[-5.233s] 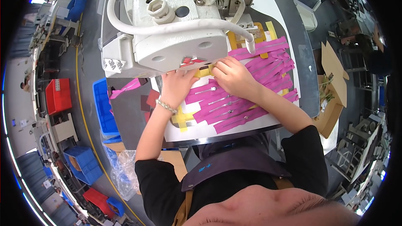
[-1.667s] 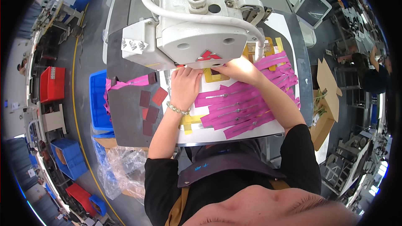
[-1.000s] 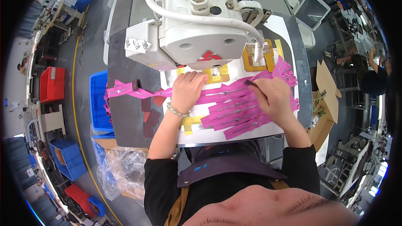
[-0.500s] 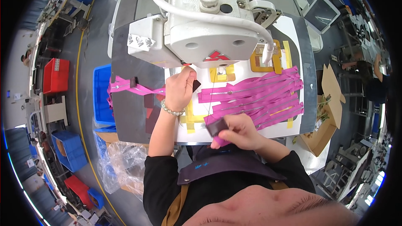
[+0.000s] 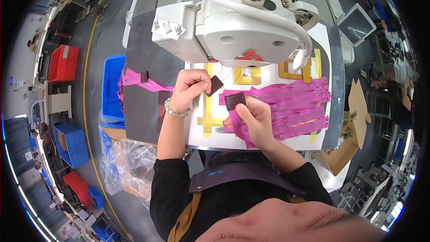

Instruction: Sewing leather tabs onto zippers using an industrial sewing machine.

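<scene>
My left hand (image 5: 190, 90) pinches a small dark leather patch (image 5: 216, 85) at its edge, and a magenta zipper strip (image 5: 157, 85) reaches that hand from the left. Between the thumb and fingers of my right hand (image 5: 256, 118), a second dark patch (image 5: 235, 102) is held, with stitching along its edge. Magenta tape hangs below this patch. Thin threads run near both patches, which are close together but apart. A white industrial sewing machine (image 5: 242, 31) stands just beyond my hands.
Several magenta zipper strips (image 5: 298, 107) lie side by side at the right of the worktop. Yellow frames (image 5: 295, 69) sit under the machine head. A blue bin (image 5: 113, 89) stands at the left, with clear plastic wrap (image 5: 134, 166) nearer me and an open cardboard box (image 5: 347, 143) at right.
My right hand has moved away from my body, bringing its patch up beside the left one. The left patch now shows more fully. The whole view has shifted slightly.
</scene>
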A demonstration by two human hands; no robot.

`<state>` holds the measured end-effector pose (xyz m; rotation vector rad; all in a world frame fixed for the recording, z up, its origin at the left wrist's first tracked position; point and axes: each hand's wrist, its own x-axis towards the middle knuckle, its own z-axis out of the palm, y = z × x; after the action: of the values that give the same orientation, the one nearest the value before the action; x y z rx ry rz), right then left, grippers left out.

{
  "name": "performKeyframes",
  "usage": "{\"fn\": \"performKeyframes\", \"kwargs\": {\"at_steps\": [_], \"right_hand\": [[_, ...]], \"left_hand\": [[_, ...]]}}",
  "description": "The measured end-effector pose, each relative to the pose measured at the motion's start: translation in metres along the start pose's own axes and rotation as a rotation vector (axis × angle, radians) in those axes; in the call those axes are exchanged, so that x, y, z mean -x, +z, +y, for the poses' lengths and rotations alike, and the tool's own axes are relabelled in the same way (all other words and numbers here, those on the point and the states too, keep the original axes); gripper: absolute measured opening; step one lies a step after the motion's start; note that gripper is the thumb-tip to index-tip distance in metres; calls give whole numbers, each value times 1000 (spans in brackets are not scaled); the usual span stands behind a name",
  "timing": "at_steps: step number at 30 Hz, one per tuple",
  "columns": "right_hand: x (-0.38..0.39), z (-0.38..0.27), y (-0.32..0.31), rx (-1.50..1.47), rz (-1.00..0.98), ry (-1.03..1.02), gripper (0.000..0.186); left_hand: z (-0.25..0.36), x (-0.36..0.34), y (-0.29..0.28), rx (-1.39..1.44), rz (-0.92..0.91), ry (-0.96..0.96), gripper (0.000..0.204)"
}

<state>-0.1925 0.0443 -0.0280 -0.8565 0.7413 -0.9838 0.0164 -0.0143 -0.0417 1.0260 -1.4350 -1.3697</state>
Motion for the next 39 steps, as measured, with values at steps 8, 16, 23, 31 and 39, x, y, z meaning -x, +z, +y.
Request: {"fn": "performKeyframes", "kwargs": {"at_steps": [8, 16, 23, 31, 39], "right_hand": [[-5, 4, 1, 43, 29, -13, 23], [-8, 8, 1, 37, 14, -6, 21], [-9, 9, -1, 20, 26, 31, 17], [-7, 10, -1, 59, 59, 36, 8], [-7, 12, -2, 80, 76, 37, 9]], "left_hand": [[8, 4, 9, 119, -171, -9, 40], [14, 3, 19, 99, -166, 17, 26], [13, 2, 24, -72, -216, -20, 30], [9, 1, 27, -3, -112, -49, 36], [5, 2, 27, 55, -90, -83, 29]]}}
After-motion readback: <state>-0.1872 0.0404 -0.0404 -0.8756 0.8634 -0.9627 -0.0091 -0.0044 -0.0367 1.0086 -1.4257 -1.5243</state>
